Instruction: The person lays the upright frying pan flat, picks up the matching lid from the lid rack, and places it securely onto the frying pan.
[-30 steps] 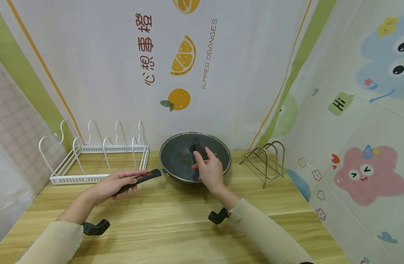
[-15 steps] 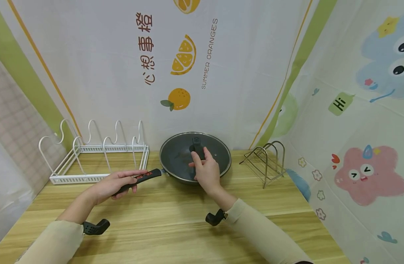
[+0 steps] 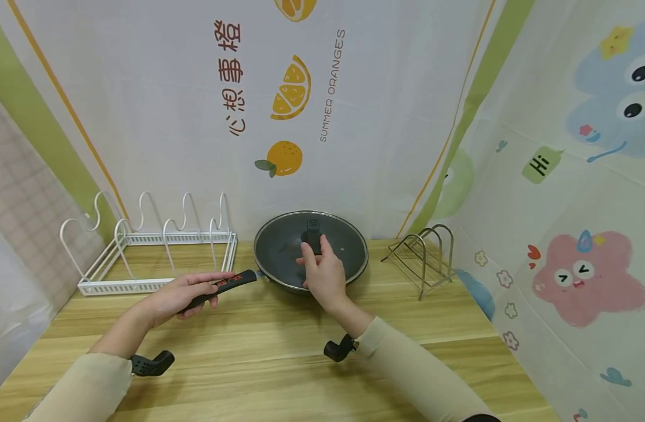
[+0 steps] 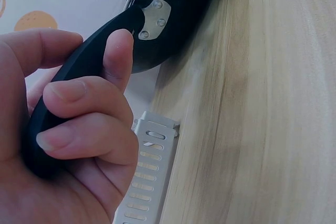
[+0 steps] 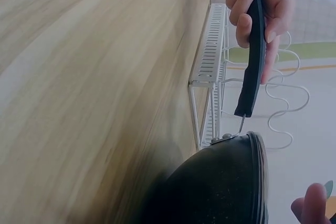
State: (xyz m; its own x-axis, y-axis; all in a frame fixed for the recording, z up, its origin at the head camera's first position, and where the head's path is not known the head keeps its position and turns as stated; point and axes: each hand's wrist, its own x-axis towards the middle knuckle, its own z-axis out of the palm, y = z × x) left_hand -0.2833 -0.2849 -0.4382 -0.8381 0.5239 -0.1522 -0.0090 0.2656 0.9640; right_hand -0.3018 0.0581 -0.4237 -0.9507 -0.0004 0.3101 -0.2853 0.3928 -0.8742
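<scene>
A dark wok (image 3: 280, 280) stands at the back of the table, with a rimmed glass lid (image 3: 282, 234) on it. My left hand (image 3: 187, 293) grips the wok's long black handle (image 3: 245, 278); the left wrist view shows fingers (image 4: 86, 95) curled round that handle, near its riveted metal bracket (image 4: 156, 20). Over the lid, my right hand (image 3: 326, 275) holds the black lid handle (image 3: 314, 227), thumb and index finger on either side. The hand hides the lower part of it. In the right wrist view only the right fingertips (image 5: 312, 205) show, above the lid's edge.
On the left is a white rack (image 3: 116, 287) with several curved uprights, just behind the left hand. A small metal wire rack (image 3: 422, 258) stands right of the wok. The wood-grain table (image 3: 259, 363) runs back to a printed curtain (image 3: 396, 117).
My right hand has shifted slightly left over the lid, its thumb now at the left side of the lid handle. The left hand and the wok have stayed put.
</scene>
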